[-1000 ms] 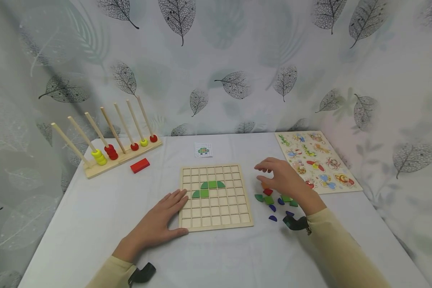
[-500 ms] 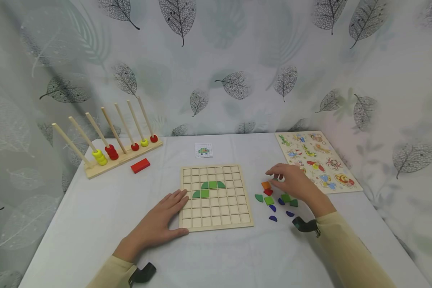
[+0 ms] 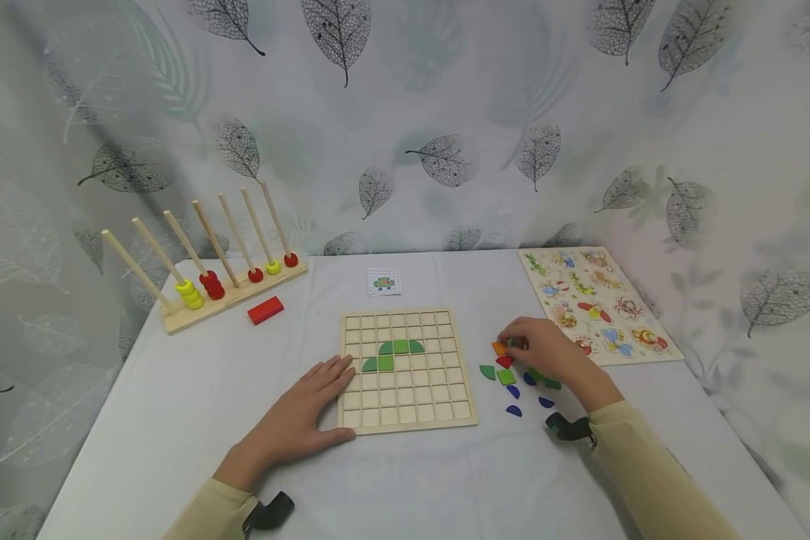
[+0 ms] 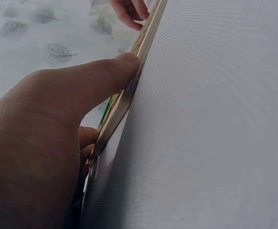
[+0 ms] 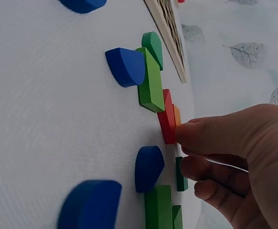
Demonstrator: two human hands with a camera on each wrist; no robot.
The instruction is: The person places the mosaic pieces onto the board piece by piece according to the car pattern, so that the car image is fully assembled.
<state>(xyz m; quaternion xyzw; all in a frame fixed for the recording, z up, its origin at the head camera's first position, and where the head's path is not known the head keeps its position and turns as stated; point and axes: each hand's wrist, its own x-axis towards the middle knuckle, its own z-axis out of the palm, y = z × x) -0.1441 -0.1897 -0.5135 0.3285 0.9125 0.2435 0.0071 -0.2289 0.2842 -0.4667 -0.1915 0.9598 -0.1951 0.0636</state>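
Note:
My left hand (image 3: pixel 307 409) rests at the left edge of a wooden grid board (image 3: pixel 415 430), fingers stretched along the side and thumb at the near corner. In the left wrist view, the thumb (image 4: pixel 108 78) lies against the board's edge. Several green pieces (image 3: pixel 400 346) sit in the grid's cells. To the right of the board, my right hand (image 3: pixel 547 349) pinches an orange square block (image 3: pixel 499 349) with thumb and fingertips. A red block (image 5: pixel 167 119) lies beside it. Around these are green blocks (image 5: pixel 150 81) and blue half-round blocks (image 5: pixel 148 168), some partly hidden under the hand.
A small picture card (image 3: pixel 384 283) lies behind the board. Back left stands a wooden peg rack (image 3: pixel 236 295) with red and yellow beads, a red block (image 3: pixel 265 310) in front. An animal puzzle board (image 3: pixel 597 300) lies at the back right, close to my right hand.
My right hand first drew back to the right, uncovering the orange block, then came down and left to it. My left hand and the board have stayed put.

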